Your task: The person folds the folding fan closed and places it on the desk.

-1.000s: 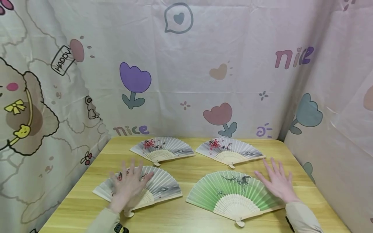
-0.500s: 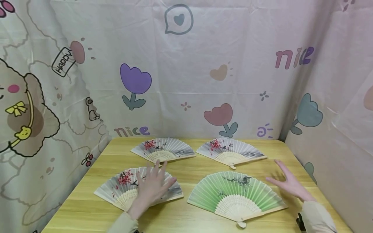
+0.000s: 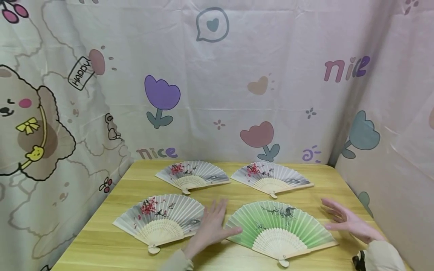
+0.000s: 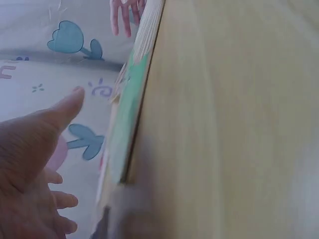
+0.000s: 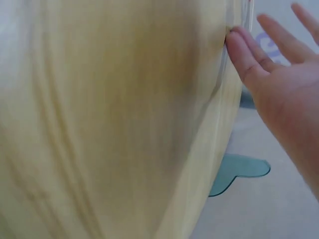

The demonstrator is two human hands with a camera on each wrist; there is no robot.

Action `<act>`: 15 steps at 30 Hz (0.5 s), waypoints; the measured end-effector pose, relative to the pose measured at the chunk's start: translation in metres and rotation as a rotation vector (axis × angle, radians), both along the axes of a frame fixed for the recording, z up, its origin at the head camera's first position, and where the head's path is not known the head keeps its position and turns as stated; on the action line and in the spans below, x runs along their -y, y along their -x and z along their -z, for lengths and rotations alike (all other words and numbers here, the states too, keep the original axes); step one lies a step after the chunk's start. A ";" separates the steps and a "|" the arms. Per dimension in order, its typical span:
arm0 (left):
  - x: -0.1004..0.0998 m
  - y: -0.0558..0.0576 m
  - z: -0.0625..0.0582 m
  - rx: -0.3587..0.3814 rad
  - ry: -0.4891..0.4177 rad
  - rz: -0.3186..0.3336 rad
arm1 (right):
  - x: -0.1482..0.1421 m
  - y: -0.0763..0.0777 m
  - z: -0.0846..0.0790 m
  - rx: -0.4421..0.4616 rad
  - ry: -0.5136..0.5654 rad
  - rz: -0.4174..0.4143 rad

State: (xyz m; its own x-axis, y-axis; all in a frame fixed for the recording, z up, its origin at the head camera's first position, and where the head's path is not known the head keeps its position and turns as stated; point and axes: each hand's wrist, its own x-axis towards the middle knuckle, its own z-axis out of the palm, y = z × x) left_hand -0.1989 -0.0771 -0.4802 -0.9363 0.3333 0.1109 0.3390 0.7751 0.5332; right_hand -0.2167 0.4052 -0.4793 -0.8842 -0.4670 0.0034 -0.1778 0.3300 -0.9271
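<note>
The left hand spreads between the near gray fan and green fan. Farther right, the right hand is relaxed.

Green folding fan: matt pleated leaf, paper or cloth unclear; wood-like slats. Grey folding fans: likewise. Counter: smooth wood grain, soft sheen. Backdrop: creased cloth.

Head view: soft, fairly bright light; pale sheen on the tabletop, lower centre; dim fold in the curtain, upper right. Left wrist view: left hand in shade, lower left; blurred smear, lower centre. Right wrist view: tabletop grain smeared, edge bowed; brownish shadow, upper centre.
</note>
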 end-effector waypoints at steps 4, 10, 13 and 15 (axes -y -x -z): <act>-0.013 0.002 0.010 0.032 -0.097 0.065 | -0.008 0.001 0.004 0.019 0.083 -0.147; -0.024 0.003 0.014 0.056 -0.134 0.087 | -0.015 0.001 0.006 0.136 0.104 -0.256; -0.028 0.004 0.013 0.033 -0.096 0.080 | -0.014 0.001 0.006 0.135 0.060 -0.235; -0.030 0.004 0.013 0.020 -0.078 0.071 | -0.012 0.001 0.008 0.107 0.039 -0.233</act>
